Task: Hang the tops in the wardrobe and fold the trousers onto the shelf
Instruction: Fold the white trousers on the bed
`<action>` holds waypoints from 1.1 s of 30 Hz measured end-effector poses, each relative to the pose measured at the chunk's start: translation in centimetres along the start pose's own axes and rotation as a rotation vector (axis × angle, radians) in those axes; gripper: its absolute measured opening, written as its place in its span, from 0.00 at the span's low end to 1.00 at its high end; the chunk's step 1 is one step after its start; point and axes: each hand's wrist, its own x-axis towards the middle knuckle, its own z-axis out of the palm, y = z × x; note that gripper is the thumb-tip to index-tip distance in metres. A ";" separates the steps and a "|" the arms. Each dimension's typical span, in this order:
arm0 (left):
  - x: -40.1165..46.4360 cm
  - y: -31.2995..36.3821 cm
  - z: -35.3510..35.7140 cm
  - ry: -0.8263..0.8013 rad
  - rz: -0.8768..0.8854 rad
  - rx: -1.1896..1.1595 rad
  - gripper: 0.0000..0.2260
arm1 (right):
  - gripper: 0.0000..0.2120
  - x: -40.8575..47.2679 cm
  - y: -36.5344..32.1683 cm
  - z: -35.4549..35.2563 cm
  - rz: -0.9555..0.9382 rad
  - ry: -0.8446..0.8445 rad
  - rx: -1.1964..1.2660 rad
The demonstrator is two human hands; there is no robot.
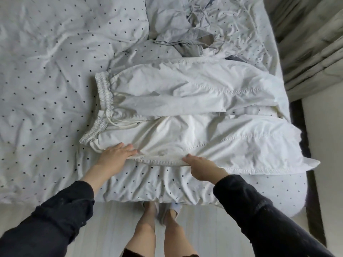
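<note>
Head view: white trousers [185,112] lie spread on bed [46,71], left hand [115,154] flat on near edge, right hand [200,164] pinching it, likely about to fold lengthwise.

Home bedroom. A bed [46,75] is filling most of the view, wearing a rumpled white sheet with small dark polka dots [144,184]; a pillow in the same dotted fabric [70,21] is lying at far left. White drawstring trousers with an elastic waistband [194,115] and a crumpled grey garment [187,41] are lying on the bedding. Pale heavy curtains [311,49] are hanging at right. Light wood-look flooring [115,219] is showing at the bed's edge, where a person is standing.
</note>
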 end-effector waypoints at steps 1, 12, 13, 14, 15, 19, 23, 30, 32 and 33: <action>-0.5 0.1 -0.2 -0.037 -0.031 -0.043 0.34 | 0.23 -0.6 0.1 -0.5 0.014 -0.024 0.011; 1.4 -0.5 -10.7 0.796 -0.247 -0.222 0.20 | 0.17 -2.5 2.4 -13.2 0.256 0.617 -0.018; 2.5 -1.1 -11.4 0.817 -0.268 -0.230 0.20 | 0.17 -1.9 2.4 -14.7 0.273 0.643 0.001; 3.8 -1.8 -12.1 0.836 -0.286 -0.235 0.21 | 0.16 -1.2 2.4 -16.1 0.288 0.665 0.036; 5.0 -2.4 -12.6 0.853 -0.304 -0.229 0.21 | 0.14 -0.4 2.4 -17.5 0.302 0.679 0.071; 9.9 -5.0 -13.6 0.850 -0.335 -0.257 0.22 | 0.11 3.7 3.0 -22.7 0.345 0.704 0.125; 15.0 -7.6 -13.7 0.880 -0.402 -0.275 0.18 | 0.09 8.7 3.9 -26.6 0.345 0.767 0.139; 20.6 -9.0 -11.5 0.873 -0.466 -0.390 0.10 | 0.17 15.0 6.3 -26.4 0.478 0.724 0.124; 21.0 -8.0 -11.5 0.846 -0.451 -0.420 0.15 | 0.21 15.6 7.2 -25.7 0.479 0.718 0.116; 21.1 -7.1 -11.9 0.808 -0.427 -0.437 0.18 | 0.22 15.8 7.4 -25.3 0.470 0.705 0.122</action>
